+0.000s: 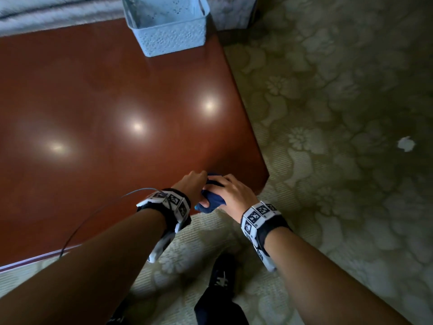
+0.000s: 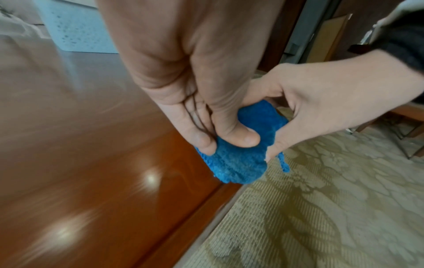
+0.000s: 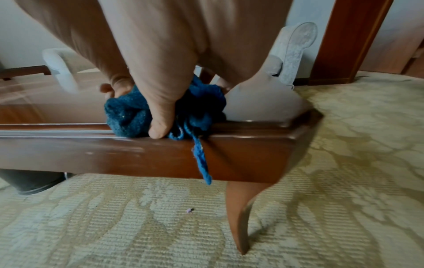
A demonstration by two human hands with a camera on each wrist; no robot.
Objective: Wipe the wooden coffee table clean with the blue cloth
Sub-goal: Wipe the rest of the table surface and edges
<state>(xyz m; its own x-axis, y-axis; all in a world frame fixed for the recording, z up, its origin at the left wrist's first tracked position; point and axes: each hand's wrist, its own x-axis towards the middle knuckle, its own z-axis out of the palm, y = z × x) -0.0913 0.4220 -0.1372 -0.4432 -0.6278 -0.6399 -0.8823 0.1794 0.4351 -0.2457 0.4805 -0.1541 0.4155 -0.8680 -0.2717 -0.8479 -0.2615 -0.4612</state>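
Observation:
The glossy red-brown coffee table (image 1: 105,113) fills the left of the head view. Both hands meet at its near right corner over a bunched blue cloth (image 1: 210,204). My left hand (image 1: 196,184) pinches the cloth (image 2: 238,161) between thumb and fingers. My right hand (image 1: 230,191) grips the same cloth (image 3: 126,116) from the other side, its thumb (image 3: 160,125) pressing the bundle against the table's front edge (image 3: 241,156). A loose blue strand (image 3: 203,163) hangs down over that edge. Most of the cloth is hidden under the two hands.
A pale blue perforated basket (image 1: 168,29) stands at the table's far right end. Grey upholstery (image 1: 46,12) lies beyond the table. Floral carpet (image 1: 339,113) surrounds it, with a white scrap (image 1: 406,144). My dark-socked foot (image 1: 222,277) is just below the corner, near a curved table leg (image 3: 241,217).

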